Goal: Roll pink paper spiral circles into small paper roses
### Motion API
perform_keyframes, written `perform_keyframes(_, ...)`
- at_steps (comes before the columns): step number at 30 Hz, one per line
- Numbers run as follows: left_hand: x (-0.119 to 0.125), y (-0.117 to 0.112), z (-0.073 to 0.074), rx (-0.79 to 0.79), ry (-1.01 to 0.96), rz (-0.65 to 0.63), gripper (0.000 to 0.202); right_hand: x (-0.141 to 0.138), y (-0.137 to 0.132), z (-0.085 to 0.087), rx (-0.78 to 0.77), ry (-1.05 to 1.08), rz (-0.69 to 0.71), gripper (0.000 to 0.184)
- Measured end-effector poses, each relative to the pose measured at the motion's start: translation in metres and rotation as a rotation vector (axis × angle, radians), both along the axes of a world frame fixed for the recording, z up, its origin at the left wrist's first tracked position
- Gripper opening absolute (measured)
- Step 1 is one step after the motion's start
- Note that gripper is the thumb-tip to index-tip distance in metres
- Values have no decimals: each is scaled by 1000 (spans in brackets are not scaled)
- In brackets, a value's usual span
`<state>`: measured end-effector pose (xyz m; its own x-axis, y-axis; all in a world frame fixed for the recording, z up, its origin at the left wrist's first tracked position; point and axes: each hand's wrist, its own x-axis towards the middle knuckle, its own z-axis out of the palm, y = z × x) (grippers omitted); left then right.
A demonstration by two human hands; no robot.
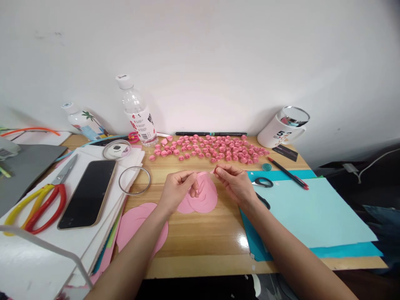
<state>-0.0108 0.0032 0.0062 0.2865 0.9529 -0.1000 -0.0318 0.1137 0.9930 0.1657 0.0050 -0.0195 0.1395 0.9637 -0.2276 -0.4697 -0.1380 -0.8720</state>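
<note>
head view, one frame.

- left hand (178, 185): grip closed, thumb and fingers pinching the near rim of the pink paper spiral (204, 199).
- right hand (236, 181): fingertips pinched shut on the spiral's free outer end, lifted just above the disc.
- spiral sits at mid worktop (200, 250), its lower lobe touching the wood, between both hands and well in front of the heap of rolled pink rosettes (212, 149) along the back edge.

judgement on the step: this looks like the start of a coil from the outer tail. the first turns should be tight and kept level at one edge, so the roll does not telescope. the left grip should only steady the disc and feed slack, since thin paper creases if pulled.

materials:
- spiral: thin matte card, flat, round, with a curved slit showing.
- rosettes: small, tight, ridged cylinders.
- more pink cut discs (137, 223) lie near the front left edge, partly under the left forearm.
- pale blue sheet (312, 212) over a teal one toward the right edge, smooth; black-handled scissors (262, 182) on it.
- worktop: glossy wood grain.
- phone (89, 192) and a metal ring (135, 180) on the left.
</note>
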Motion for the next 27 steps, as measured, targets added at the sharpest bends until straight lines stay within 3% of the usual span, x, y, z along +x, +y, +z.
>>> perform_keyframes(27, 2, 0, -5, -34, -51, 13, 21, -2, 0, 3, -7, 15, 5, 18)
